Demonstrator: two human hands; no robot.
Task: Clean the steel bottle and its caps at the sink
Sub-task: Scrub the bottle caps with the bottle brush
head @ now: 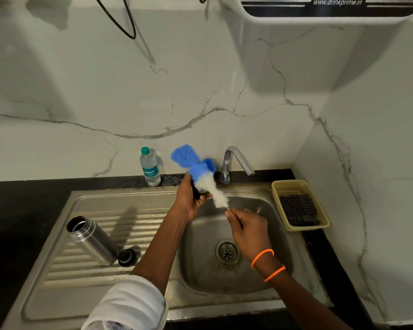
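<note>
The steel bottle (91, 239) stands uncapped on the ribbed drainboard at the left, and a black cap (126, 257) lies beside its base. Over the sink basin (200, 265), my left hand (191, 198) grips a small dark object, likely another cap, mostly hidden by my fingers. My right hand (247, 228) holds the thin handle of a blue and white bottle brush (200, 173). Its bristles pass against the dark object and point up toward the wall.
A chrome tap (234, 163) stands behind the basin, no water visibly running. A plastic water bottle (150, 166) stands on the dark counter by the wall. A yellow basket (298, 204) holding a dark scrub pad sits right of the basin.
</note>
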